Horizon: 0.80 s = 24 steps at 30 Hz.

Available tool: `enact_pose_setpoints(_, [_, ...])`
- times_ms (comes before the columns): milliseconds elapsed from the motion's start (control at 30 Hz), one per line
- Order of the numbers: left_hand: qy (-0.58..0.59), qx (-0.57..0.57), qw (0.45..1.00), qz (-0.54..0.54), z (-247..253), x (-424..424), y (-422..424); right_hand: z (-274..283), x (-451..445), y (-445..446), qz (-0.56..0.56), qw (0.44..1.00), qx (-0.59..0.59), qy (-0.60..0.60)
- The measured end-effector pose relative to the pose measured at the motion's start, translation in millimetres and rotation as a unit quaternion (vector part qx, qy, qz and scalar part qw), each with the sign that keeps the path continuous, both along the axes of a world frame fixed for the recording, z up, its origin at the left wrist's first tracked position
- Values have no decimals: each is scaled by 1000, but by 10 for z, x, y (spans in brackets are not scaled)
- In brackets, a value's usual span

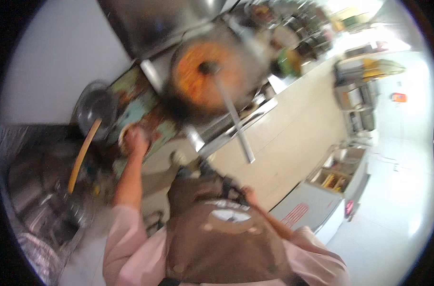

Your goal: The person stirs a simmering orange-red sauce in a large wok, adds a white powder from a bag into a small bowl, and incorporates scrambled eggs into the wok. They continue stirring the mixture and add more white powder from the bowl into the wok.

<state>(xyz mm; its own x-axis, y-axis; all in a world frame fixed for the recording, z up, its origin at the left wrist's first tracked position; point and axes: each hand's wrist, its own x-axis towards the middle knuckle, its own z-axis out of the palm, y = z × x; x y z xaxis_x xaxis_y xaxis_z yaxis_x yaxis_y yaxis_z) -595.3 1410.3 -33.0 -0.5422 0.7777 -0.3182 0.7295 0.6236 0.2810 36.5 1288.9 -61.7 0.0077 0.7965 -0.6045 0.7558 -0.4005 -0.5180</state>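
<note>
My left hand (137, 137) is stretched out over a worn green-and-brown bench top (131, 111). It is at a small round container (123, 137) with a pale rim. Blur hides whether the fingers grip it. Low at the right side of my brown apron (224, 246) is my right hand (249, 196), its fingers partly hidden. Ahead, a large dark wok (181, 96) holds orange-red food (193, 80). A long-handled metal ladle (234, 118) rests with its head in that food, the handle jutting over the stove's front edge, apart from both hands.
A metal bowl (95, 103) stands left of my left hand, beside a curved wooden handle (84, 157). Blurred containers (292, 35) crowd the counter beyond the wok. A white chest (302, 211) is on the right, and loaded shelves (356, 96) stand farther off.
</note>
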Motion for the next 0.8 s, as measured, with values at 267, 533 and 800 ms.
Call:
enact_pose_setpoints(267, [58,-24,998,-15,-44,-80,-142,-208,151,163,165,981,-94,-40])
enact_pose_setpoints(533, [-4,-84,995,-52,-59,-21,74,-994,861,296,172,982,43,64])
enact_pose_setpoints(800, [-58,-26,997,-35,-203,-177,-64,-371,134,519,90,987,25,132])
